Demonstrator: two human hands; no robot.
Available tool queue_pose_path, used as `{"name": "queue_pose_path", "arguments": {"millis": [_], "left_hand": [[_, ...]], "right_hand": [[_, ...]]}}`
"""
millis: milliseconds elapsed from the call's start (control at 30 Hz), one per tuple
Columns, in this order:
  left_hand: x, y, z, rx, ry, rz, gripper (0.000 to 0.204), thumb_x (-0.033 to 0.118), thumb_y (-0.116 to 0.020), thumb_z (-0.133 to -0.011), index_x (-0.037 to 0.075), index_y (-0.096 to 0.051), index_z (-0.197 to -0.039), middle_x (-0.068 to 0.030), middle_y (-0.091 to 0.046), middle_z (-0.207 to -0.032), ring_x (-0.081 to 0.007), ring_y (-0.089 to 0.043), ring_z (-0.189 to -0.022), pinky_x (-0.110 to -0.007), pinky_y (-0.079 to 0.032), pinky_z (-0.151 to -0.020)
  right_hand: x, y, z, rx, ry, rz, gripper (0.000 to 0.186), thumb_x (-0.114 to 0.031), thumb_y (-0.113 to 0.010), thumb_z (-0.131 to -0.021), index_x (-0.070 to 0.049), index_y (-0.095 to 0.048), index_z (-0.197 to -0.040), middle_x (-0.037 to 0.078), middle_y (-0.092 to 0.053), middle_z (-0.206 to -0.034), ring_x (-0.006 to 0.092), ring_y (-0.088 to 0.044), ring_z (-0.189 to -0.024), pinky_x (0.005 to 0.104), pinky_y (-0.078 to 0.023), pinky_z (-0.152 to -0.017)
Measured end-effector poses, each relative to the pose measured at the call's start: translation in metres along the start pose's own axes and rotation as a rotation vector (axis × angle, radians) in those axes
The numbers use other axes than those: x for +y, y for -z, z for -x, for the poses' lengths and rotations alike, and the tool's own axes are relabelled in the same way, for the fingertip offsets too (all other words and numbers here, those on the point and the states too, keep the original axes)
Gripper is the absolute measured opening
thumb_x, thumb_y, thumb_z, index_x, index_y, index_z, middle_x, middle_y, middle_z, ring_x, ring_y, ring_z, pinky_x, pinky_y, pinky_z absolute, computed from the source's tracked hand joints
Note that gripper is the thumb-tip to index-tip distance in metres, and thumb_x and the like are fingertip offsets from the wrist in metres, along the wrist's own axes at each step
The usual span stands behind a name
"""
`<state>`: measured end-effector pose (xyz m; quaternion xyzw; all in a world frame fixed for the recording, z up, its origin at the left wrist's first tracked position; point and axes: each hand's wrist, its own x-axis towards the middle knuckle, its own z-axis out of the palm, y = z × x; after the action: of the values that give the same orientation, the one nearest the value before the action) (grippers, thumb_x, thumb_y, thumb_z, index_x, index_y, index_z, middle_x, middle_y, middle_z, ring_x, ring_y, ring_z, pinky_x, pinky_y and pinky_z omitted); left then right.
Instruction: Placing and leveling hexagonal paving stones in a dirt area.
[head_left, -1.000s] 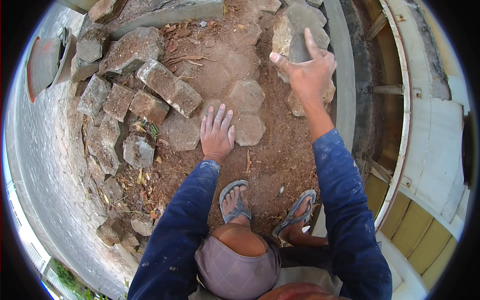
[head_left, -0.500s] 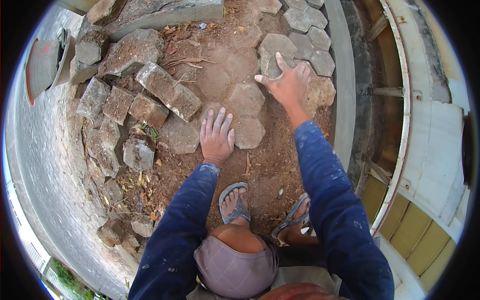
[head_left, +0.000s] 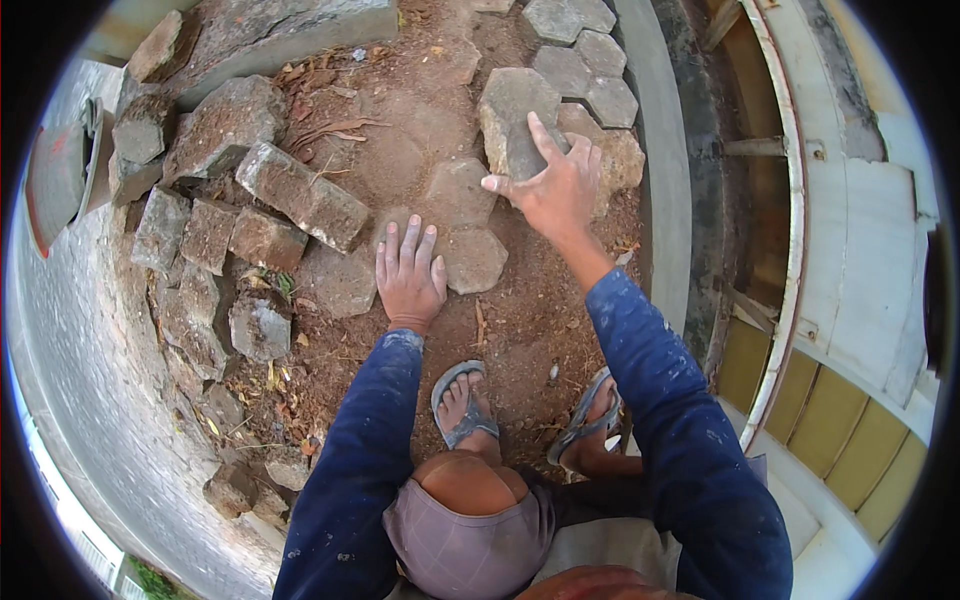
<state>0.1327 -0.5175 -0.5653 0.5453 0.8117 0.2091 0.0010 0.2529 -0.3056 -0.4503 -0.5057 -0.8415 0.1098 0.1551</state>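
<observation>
— Shifted left in the head view over the last second: hexagonal block (head_left: pixel 512 98) and right hand (head_left: pixel 560 190), now at upper centre.
— Meaning for the work?
— Grey pavers (head_left: pixel 611 102) uncovered at upper right; block brought near the dusty paver (head_left: pixel 462 192) at centre.
— And fingers?
— Right: thumb and forefinger spread over the block, firmness impossible to make out. Left hand (head_left: pixel 410 285): unclenched, flat on the ground (head_left: pixel 530 320), grasping nothing.
</observation>
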Motion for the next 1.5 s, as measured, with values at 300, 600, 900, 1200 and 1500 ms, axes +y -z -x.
{"name": "queue_pose_path", "arguments": {"millis": [300, 600, 900, 1200, 1500], "left_hand": [[-0.004, 0.003, 0.001, 0.011, 0.014, -0.058, 0.047, 0.032, -0.053, -0.097, 0.020, -0.056, -0.142, -0.0035, -0.045, -0.157, -0.0345, -0.034, -0.148, -0.053, -0.027, -0.120], [0.007, 0.010, -0.006, 0.002, 0.009, 0.008, 0.048, 0.034, -0.052, -0.097, 0.020, -0.056, -0.142, -0.0051, -0.045, -0.156, -0.0344, -0.036, -0.147, -0.051, -0.027, -0.120], [0.004, 0.015, -0.005, -0.004, 0.025, -0.032, 0.048, 0.034, -0.051, -0.098, 0.018, -0.055, -0.143, -0.0059, -0.045, -0.156, -0.0340, -0.035, -0.148, -0.051, -0.026, -0.120], [0.006, 0.013, 0.000, -0.023, 0.036, -0.016, 0.048, 0.034, -0.052, -0.097, 0.019, -0.056, -0.143, -0.0053, -0.045, -0.157, -0.0331, -0.035, -0.148, -0.051, -0.025, -0.121], [0.001, 0.006, 0.001, -0.008, 0.034, -0.009, 0.047, 0.033, -0.050, -0.097, 0.017, -0.057, -0.141, -0.0069, -0.044, -0.157, -0.0334, -0.033, -0.149, -0.052, -0.023, -0.121]], "right_hand": [[0.044, 0.062, 0.116, 0.105, -0.015, -0.067, 0.103, -0.068, -0.086, -0.059, -0.011, -0.061, -0.141, 0.024, -0.051, -0.119, 0.0402, -0.048, -0.111, 0.0545, -0.041, -0.095], [0.073, 0.066, 0.142, 0.054, -0.126, -0.081, 0.105, -0.067, -0.088, -0.056, -0.013, -0.061, -0.142, 0.024, -0.052, -0.122, 0.0425, -0.049, -0.116, 0.0556, -0.041, -0.099], [0.079, 0.031, 0.005, 0.191, 0.039, -0.057, 0.104, -0.070, -0.086, -0.061, -0.018, -0.057, -0.146, 0.026, -0.050, -0.127, 0.0430, -0.047, -0.120, 0.0549, -0.040, -0.103], [0.090, 0.003, -0.040, -0.035, -0.108, 0.277, 0.102, -0.064, -0.078, -0.077, -0.026, -0.032, -0.160, 0.027, -0.046, -0.134, 0.0426, -0.045, -0.125, 0.0548, -0.042, -0.102], [0.064, 0.016, -0.062, -0.156, -0.275, 0.140, 0.110, -0.068, -0.086, -0.063, -0.027, -0.043, -0.155, 0.029, -0.051, -0.133, 0.0437, -0.047, -0.128, 0.0513, -0.043, -0.105]]}}
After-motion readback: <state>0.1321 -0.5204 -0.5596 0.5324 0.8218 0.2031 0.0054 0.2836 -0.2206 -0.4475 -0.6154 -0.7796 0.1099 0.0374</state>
